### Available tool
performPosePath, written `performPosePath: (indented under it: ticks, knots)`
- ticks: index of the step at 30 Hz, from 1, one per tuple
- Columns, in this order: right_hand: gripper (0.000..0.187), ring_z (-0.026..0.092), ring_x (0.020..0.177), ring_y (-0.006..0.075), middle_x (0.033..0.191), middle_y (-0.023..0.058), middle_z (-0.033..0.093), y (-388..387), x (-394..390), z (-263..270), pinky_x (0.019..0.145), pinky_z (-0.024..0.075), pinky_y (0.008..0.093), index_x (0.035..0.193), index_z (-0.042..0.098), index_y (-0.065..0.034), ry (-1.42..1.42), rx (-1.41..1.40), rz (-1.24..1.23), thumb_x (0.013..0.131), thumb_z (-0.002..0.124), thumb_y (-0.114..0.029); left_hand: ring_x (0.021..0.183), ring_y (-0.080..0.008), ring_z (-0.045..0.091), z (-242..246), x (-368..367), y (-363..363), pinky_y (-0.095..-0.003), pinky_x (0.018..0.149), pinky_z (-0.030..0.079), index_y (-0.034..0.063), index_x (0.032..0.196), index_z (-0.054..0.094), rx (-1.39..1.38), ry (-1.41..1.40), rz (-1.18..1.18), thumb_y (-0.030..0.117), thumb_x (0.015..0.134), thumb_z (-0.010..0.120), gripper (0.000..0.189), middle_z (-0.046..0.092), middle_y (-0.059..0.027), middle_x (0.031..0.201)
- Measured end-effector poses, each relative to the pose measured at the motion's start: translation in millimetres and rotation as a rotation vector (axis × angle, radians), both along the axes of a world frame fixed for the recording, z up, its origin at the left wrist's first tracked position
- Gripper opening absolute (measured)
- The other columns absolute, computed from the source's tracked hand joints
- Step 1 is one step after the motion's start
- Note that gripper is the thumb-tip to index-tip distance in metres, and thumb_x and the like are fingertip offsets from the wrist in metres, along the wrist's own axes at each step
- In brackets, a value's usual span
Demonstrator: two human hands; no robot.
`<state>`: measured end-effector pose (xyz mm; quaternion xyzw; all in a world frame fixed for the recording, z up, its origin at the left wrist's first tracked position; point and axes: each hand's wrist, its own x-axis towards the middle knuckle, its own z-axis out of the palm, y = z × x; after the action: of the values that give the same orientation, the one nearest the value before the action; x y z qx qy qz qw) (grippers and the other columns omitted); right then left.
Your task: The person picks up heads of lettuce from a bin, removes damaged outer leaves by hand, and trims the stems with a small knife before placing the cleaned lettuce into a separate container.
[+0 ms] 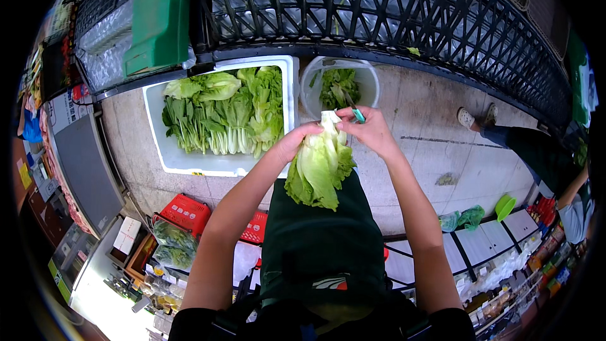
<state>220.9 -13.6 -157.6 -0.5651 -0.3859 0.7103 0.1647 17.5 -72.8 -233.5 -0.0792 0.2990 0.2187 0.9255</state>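
Note:
My left hand [299, 141] grips a head of leaf lettuce [320, 170] near its pale stem end, which points up and away from me. The leaves hang down over my dark green apron [322, 241]. In my right hand [371, 129] is a small knife with a teal handle [358, 115], its blade pointing away from me. The right thumb and fingertips also touch the stem end. Just beyond, a translucent bucket [372, 86] holds loose green leaves [338, 87]. To its left, a white foam box [289, 99] contains rows of lettuce [267, 104] and leafy greens with white stalks [232, 125].
A black plastic lattice rack [303, 7] spans the far side, with a green plastic panel [158, 19] at its left. Red baskets [187, 215] and shelves stand behind me. At right, another person [535, 147] stands by the rack. A green bowl [505, 207] lies near the right shelves.

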Motion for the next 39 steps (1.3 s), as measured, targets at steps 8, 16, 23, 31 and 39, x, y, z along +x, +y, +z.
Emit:
performPosePath:
  ticks: [8, 16, 23, 31, 39]
  knots:
    - [0.034, 0.058, 0.058, 0.0103, 0.071, 0.0040, 0.062, 2, -7, -9, 0.046, 0.0443, 0.0247, 0.101, 0.066, 0.0047, -0.064, -0.039, -0.001, 0.072, 0.069, -0.012, 0.096, -0.0257, 0.064, -3, -9, 2, -0.0381, 0.086, 0.052, -0.0020, 0.126, 0.049, -0.086, 0.019, -0.048, 0.030, 0.092, 0.051, 0.048, 0.062, -0.0164, 0.114]
    - [0.026, 0.055, 0.058, 0.0080, 0.070, 0.0020, 0.059, 8, 9, -2, 0.050, 0.0442, 0.0238, 0.096, 0.070, 0.0008, -0.106, -0.012, 0.144, 0.074, 0.068, -0.013, 0.095, -0.0225, 0.065, 1, -21, 3, -0.0347, 0.082, 0.054, 0.0010, 0.127, 0.049, 0.073, 0.059, -0.181, 0.032, 0.092, 0.056, 0.048, 0.062, -0.0144, 0.113]
    - [0.030, 0.054, 0.059, 0.0077, 0.073, 0.0006, 0.057, 0, 25, -33, 0.052, 0.0447, 0.0248, 0.100, 0.069, -0.0014, -0.395, 0.626, 0.205, 0.077, 0.073, -0.020, 0.097, -0.0196, 0.063, 9, -33, 0, -0.0320, 0.084, 0.052, 0.0012, 0.128, 0.048, 0.187, 0.215, -0.141, 0.030, 0.092, 0.056, 0.046, 0.062, -0.0130, 0.112]
    - [0.032, 0.051, 0.058, 0.0086, 0.065, 0.0033, 0.057, -39, -23, 14, 0.054, 0.0452, 0.0266, 0.098, 0.065, -0.0020, -0.252, 0.257, -0.032, 0.073, 0.075, -0.019, 0.103, -0.0171, 0.059, 56, -9, 1, -0.0289, 0.091, 0.046, 0.0029, 0.121, 0.055, 0.927, 0.852, -0.118, 0.017, 0.076, 0.076, 0.052, 0.063, -0.0073, 0.110]
    - [0.030, 0.056, 0.056, 0.0181, 0.073, 0.0045, 0.055, -86, -28, 28, 0.048, 0.0446, 0.0272, 0.096, 0.066, -0.0085, -0.415, 1.060, 0.123, 0.069, 0.077, -0.008, 0.112, -0.0259, 0.050, 65, -1, -39, -0.0424, 0.098, 0.039, 0.0067, 0.134, 0.039, 0.105, 0.720, 0.389, 0.039, 0.086, 0.062, 0.062, 0.047, -0.0095, 0.129]
